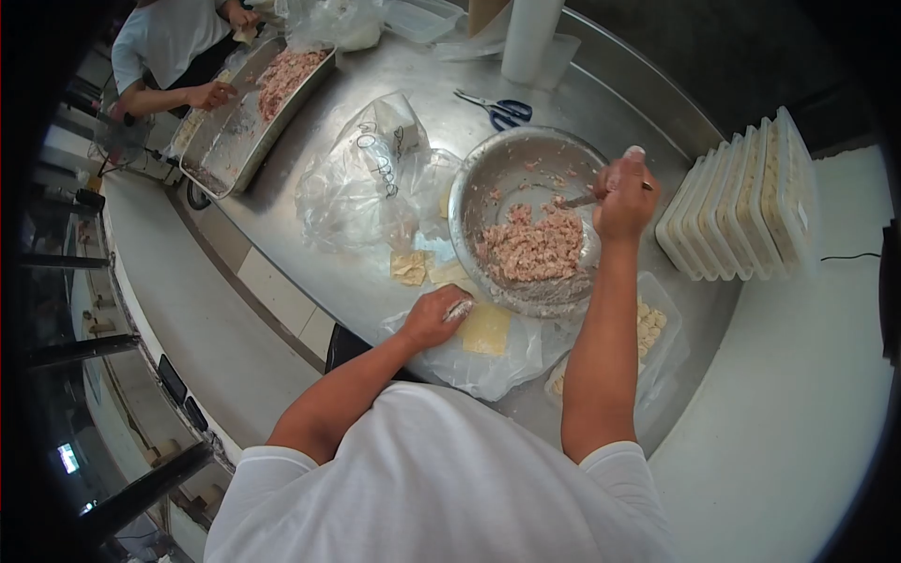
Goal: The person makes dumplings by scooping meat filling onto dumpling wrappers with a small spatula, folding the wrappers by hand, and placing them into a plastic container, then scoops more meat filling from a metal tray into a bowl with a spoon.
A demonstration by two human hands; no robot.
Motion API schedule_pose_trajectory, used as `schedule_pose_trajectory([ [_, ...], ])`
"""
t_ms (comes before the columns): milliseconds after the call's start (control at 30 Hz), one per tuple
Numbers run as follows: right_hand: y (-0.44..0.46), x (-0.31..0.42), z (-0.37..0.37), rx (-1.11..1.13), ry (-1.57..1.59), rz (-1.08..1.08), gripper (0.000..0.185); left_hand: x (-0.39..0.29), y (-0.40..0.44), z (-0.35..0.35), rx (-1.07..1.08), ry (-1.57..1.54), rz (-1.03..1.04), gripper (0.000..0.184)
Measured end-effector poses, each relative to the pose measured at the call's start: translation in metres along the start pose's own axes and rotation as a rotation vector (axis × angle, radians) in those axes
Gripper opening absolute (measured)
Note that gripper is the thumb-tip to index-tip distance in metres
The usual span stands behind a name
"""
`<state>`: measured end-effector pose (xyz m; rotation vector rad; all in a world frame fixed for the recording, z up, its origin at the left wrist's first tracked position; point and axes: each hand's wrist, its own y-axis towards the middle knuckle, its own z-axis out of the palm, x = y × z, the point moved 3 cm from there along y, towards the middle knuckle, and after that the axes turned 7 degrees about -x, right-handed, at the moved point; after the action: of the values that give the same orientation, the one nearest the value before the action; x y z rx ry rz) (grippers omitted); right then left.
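Observation:
My right hand is over the right rim of a steel mixing bowl. It is closed on a thin flat utensil, whose end points into the bowl. Pink minced meat fills the lower part of the bowl. My left hand is curled beside the bowl's lower left, with something whitish at its fingers that I cannot make out. Square yellow dough wrappers lie on a plastic sheet just right of it. A crumpled wrapper rests above that hand.
Blue-handled scissors lie behind the bowl, near a clear plastic bag. Stacked containers stand at right. A tray of dumplings is partly behind my right forearm. At upper left, another person works by a meat tray.

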<state>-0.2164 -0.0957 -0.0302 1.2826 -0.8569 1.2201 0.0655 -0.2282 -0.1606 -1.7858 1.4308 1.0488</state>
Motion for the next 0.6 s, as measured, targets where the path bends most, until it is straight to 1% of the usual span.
schedule_pose_trajectory([
  [33, -0.006, -0.005, -0.005, -0.048, -0.012, 0.025, 0.049, 0.000, -0.003, 0.002, 0.008, -0.004, -0.003, 0.022],
  [133, -0.009, -0.017, -0.005, -0.062, -0.035, 0.034, 0.049, 0.003, 0.006, -0.002, -0.014, 0.005, 0.030, 0.022],
  [167, -0.010, 0.002, -0.005, -0.045, 0.038, -0.028, 0.049, 0.002, 0.004, -0.002, -0.020, 0.006, 0.041, 0.021],
  [267, -0.007, 0.004, -0.011, -0.092, 0.066, -0.015, 0.049, 0.000, -0.002, 0.001, -0.012, 0.000, 0.029, 0.020],
  [300, -0.008, -0.006, -0.006, -0.071, -0.251, -0.113, 0.049, -0.001, 0.001, 0.001, -0.006, 0.006, 0.020, 0.020],
  [333, -0.007, -0.007, -0.009, -0.078, -0.249, -0.122, 0.049, -0.001, 0.002, 0.000, -0.004, 0.008, 0.031, 0.020],
  [400, -0.003, -0.001, -0.001, -0.066, 0.008, 0.018, 0.050, 0.000, 0.001, -0.002, -0.015, 0.005, 0.030, 0.020],
  [433, -0.001, 0.008, -0.004, -0.041, 0.093, -0.066, 0.050, 0.001, -0.002, -0.001, -0.013, 0.003, 0.017, 0.020],
  [467, 0.000, 0.005, -0.004, -0.035, 0.091, -0.063, 0.050, 0.001, 0.001, 0.000, -0.019, 0.002, 0.019, 0.020],
  [533, -0.006, -0.009, -0.007, -0.049, -0.158, -0.058, 0.048, 0.001, -0.002, 0.003, -0.006, -0.003, 0.023, 0.020],
  [567, -0.011, -0.021, 0.006, -0.012, -0.070, 0.023, 0.048, 0.000, 0.000, 0.002, -0.013, -0.008, 0.039, 0.020],
  [600, -0.007, -0.020, 0.002, -0.011, -0.067, 0.020, 0.048, 0.001, 0.001, 0.000, -0.025, -0.011, 0.049, 0.020],
])
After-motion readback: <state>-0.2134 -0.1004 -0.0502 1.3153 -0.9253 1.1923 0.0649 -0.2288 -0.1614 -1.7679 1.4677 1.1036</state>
